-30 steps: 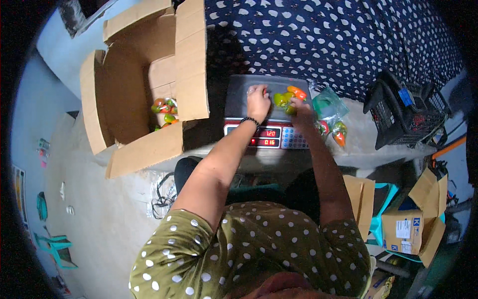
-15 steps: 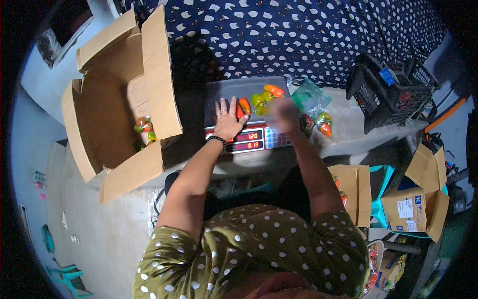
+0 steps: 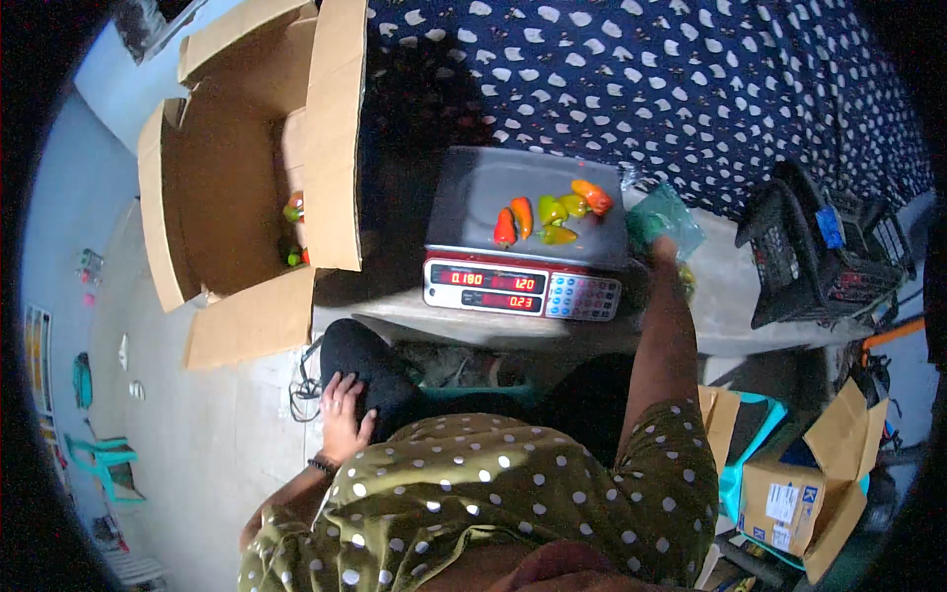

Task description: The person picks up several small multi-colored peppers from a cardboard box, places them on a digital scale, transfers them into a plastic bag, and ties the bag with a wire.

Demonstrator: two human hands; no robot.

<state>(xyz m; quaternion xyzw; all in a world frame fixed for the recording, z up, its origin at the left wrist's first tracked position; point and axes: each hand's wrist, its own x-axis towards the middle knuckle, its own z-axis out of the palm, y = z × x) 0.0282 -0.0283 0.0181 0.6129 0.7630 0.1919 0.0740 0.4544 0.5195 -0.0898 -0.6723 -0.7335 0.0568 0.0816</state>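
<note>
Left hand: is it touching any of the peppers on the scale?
No, the left hand rests on the person's knee, apart from the peppers on the scale.

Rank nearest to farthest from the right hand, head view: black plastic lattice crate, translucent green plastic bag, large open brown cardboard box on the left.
1. Translucent green plastic bag: right at the right hand, overlapping it in view.
2. Black plastic lattice crate: to the hand's right.
3. Large open brown cardboard box: far left, beyond the grey-topped digital scale.
</note>
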